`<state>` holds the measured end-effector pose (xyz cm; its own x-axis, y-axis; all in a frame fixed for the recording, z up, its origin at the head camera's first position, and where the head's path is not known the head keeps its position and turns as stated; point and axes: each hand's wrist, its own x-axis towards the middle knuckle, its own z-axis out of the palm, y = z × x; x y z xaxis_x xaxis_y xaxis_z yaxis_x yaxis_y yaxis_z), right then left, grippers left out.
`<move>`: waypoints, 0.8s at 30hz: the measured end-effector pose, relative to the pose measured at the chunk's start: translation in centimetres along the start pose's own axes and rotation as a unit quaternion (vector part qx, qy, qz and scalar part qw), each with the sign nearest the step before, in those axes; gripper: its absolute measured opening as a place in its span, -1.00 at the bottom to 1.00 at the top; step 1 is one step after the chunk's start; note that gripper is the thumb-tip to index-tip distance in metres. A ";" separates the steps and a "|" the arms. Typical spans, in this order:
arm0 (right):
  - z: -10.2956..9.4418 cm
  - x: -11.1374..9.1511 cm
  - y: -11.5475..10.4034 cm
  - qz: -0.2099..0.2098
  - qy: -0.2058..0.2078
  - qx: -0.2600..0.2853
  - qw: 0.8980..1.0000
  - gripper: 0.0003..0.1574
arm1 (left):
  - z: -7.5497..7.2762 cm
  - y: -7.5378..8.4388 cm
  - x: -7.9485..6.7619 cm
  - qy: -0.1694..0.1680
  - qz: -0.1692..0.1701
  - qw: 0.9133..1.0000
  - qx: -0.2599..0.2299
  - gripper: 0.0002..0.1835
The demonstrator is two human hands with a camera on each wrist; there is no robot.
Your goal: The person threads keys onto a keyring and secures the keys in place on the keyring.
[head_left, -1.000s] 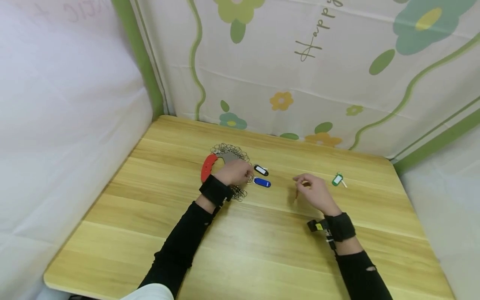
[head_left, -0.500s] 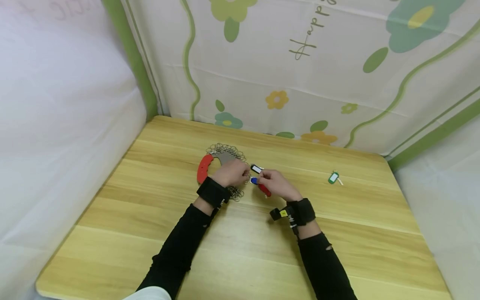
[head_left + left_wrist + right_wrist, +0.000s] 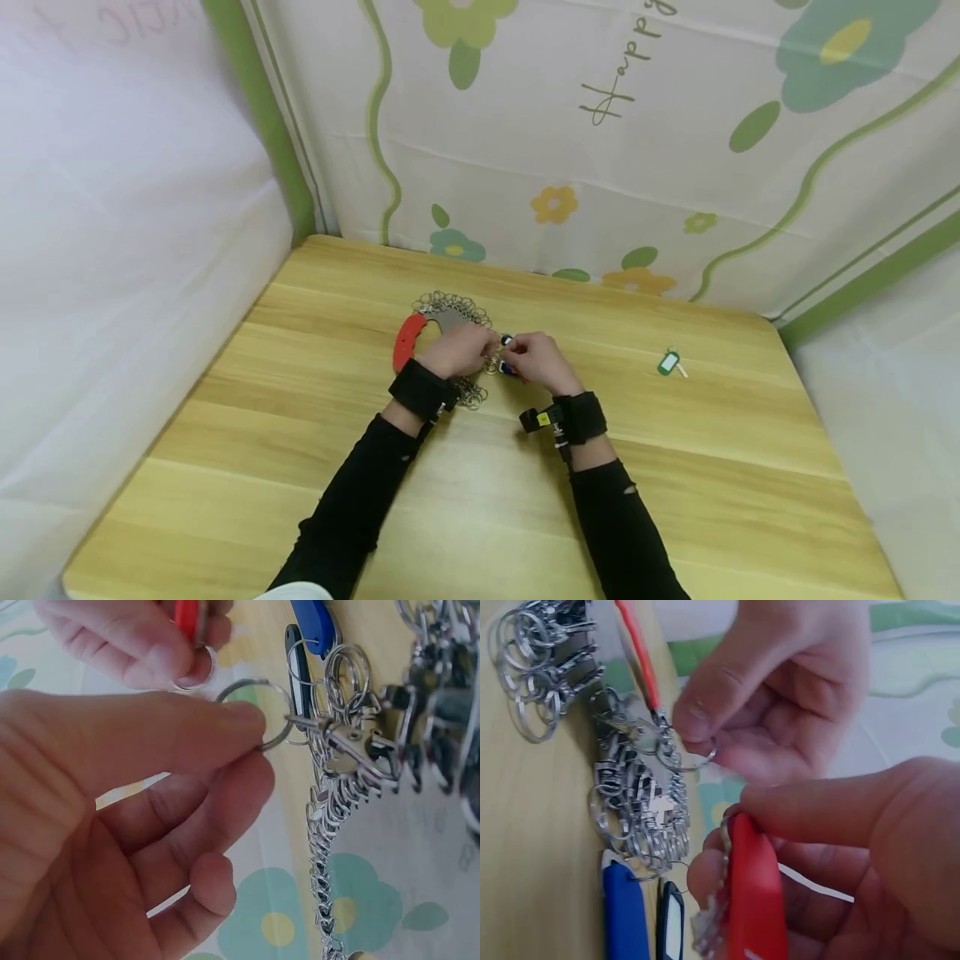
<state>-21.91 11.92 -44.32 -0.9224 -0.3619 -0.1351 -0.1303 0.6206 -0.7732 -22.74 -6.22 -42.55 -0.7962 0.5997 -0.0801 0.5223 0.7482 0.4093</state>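
Observation:
My left hand (image 3: 461, 348) pinches a metal split ring (image 3: 289, 714) between thumb and finger. That ring hangs from a swivel clip on a metal key holder with a red handle (image 3: 407, 342) and many rings. Close to its right, my right hand (image 3: 542, 360) holds a red key tag (image 3: 756, 892), with a silver toothed key (image 3: 710, 922) beside it. A small ring of the tag shows near my right fingertips in the left wrist view. A blue key tag (image 3: 622, 907) and a black key tag (image 3: 671, 922) are on rings next to the holder.
A green key tag (image 3: 668, 362) with a key lies apart on the right of the wooden table (image 3: 465, 500). White fabric walls (image 3: 525, 150) with a flower print stand behind the table and at its sides.
My right hand has moved left with the red key tag, from mid-table to beside my left hand. My left hand has stayed at the key holder.

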 end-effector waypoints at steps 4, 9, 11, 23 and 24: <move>0.6 0.1 -0.6 -0.031 -0.006 -0.039 0.999 -0.82 | -0.1 -0.2 0.0 0.014 0.002 1.000 0.001 -0.79; 1.2 0.3 -1.3 -0.066 -0.011 -0.052 0.996 -0.82 | -0.4 -0.3 0.2 0.031 0.010 0.999 0.014 -0.81; 1.4 0.3 -1.3 -0.069 -0.017 -0.048 0.996 -0.79 | -0.4 -0.3 0.2 0.029 0.012 0.999 0.017 -0.83; 1.6 0.5 -0.6 -0.059 -0.007 -0.059 0.996 -0.82 | 0.1 -0.9 0.3 -0.003 -0.032 0.999 -0.012 -0.77; 1.6 0.5 -0.6 -0.057 -0.005 -0.060 0.997 -0.82 | 0.2 -1.1 0.2 -0.010 -0.039 0.999 -0.017 -0.74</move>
<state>-21.71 10.26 -44.93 -0.8951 -0.4423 -0.0571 -0.2781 0.6538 -0.7037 -23.45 -6.84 -43.15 -0.8275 0.5458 -0.1318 0.4476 0.7830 0.4318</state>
